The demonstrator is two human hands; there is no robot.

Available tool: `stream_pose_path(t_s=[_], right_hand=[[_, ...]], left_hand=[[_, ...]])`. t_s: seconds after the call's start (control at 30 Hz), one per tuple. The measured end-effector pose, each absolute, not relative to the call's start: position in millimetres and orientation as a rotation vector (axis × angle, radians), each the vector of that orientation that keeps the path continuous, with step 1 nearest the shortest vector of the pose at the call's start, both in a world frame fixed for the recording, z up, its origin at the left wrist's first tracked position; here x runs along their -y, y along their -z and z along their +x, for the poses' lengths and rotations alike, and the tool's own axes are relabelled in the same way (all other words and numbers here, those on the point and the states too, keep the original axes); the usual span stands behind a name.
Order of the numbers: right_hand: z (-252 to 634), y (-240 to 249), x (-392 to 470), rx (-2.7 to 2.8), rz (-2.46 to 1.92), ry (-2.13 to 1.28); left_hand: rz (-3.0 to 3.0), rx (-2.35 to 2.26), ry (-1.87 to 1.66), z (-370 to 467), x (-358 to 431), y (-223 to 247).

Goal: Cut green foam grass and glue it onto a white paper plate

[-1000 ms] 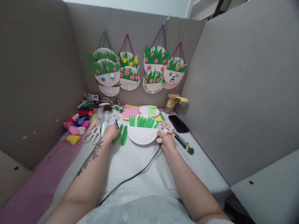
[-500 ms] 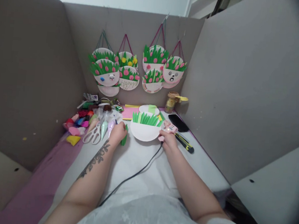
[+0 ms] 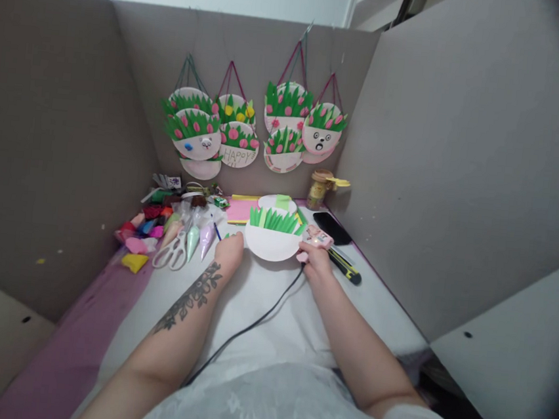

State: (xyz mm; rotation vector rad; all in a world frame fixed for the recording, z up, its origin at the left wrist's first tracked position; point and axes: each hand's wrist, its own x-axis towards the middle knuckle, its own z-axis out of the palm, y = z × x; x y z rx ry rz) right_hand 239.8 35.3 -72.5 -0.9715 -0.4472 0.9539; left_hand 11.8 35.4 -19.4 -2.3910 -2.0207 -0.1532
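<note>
My left hand is closed, knuckles toward me, left of the white paper plate pocket. A bit of green paper shows at its fingers; the rest is hidden. My right hand pinches the pocket's right rim. A row of pointed green paper blades stands up behind the pocket's white front. Right by my right hand is a pink glue gun, its black cord running down toward me; the hand hides part of it.
Scissors, piping-bag-like pouches and coloured clay packets lie left. A box cutter, black phone-like object and jar are right. Decorated plates hang on the back panel.
My left hand has moved right, closer to the plate pocket, and turned so that the green paper is mostly hidden. My right hand and the pocket have barely moved.
</note>
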Motion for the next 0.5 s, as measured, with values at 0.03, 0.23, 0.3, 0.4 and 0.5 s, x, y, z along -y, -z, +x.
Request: stream_pose_path(t_s=[0.03,0.23,0.3,0.4,0.5], right_hand=[[240.1,72.4,-35.3,0.437,-0.980,-0.961],[241.3,70.9,-34.9,0.408,-0.994,-0.986],[241.5,70.4,-35.0,0.401,-0.989,-0.991],[241.7,70.0,-35.4,0.393,-0.980,-0.997],[241.7,70.5,-35.6,0.381,-0.977,-1.004]], left_hand=[[-2.403,2.020,0.152,13.5,-35.3,21.6],[-2.391,2.164,0.270,-2.9,-46.7,23.3],[-2.277,2.242,0.349,-18.4,-52.8,19.9],[-2.222,2.295,0.323,-39.0,-58.9,17.4],[-2.252,2.343,0.203,-46.0,-60.8,20.9]])
